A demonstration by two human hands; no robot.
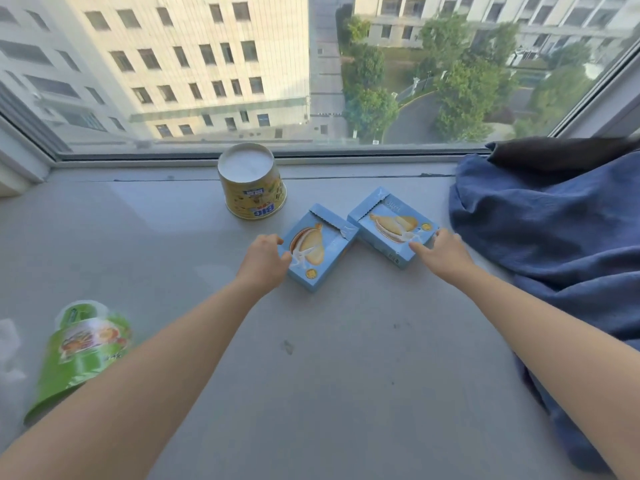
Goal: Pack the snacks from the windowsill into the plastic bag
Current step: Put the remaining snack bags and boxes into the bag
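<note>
Two light blue biscuit boxes lie side by side on the grey windowsill (329,358). My left hand (265,258) grips the near left edge of the left box (317,249), fingers curled round it. My right hand (441,251) closes on the near right corner of the right box (391,226), thumb on top. A yellow snack cup (251,185) stands upside down behind them near the window. At the lower left a green snack cup (81,355) lies on its side, inside or beside a clear plastic bag (8,344) that is only partly in view.
A crumpled blue cloth (554,244) with a dark piece (554,152) on top covers the right end of the sill. The window glass and frame (277,155) run along the far edge.
</note>
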